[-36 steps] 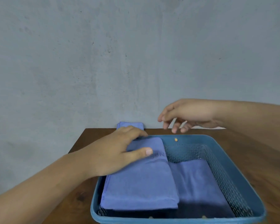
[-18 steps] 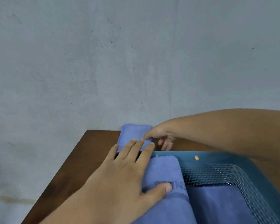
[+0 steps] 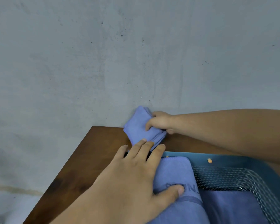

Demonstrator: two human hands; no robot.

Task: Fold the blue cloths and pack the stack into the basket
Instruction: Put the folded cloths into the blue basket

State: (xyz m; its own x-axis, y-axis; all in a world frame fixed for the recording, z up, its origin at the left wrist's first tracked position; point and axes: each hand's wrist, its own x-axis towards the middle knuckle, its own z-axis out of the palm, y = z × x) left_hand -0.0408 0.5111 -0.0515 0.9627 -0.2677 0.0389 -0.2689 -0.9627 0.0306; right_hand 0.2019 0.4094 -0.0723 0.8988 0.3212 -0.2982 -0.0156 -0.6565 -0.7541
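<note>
Right hand pinches the small folded blue cloth bundle; carry it level over the flat, straight-fingered left hand into the blue mesh plastic basket.

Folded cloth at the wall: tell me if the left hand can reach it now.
Probably yes. The left hand has its fingers at the near edge of the cloth, nothing between; the right hand grips it.

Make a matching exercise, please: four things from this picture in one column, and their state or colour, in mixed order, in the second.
1 left hand
2 right hand
3 basket
4 table

a brown wood
b grips the small cloth stack
c blue, mesh walls
d presses flat on the large folded cloth

Pairs: 1-d, 2-b, 3-c, 4-a
</note>
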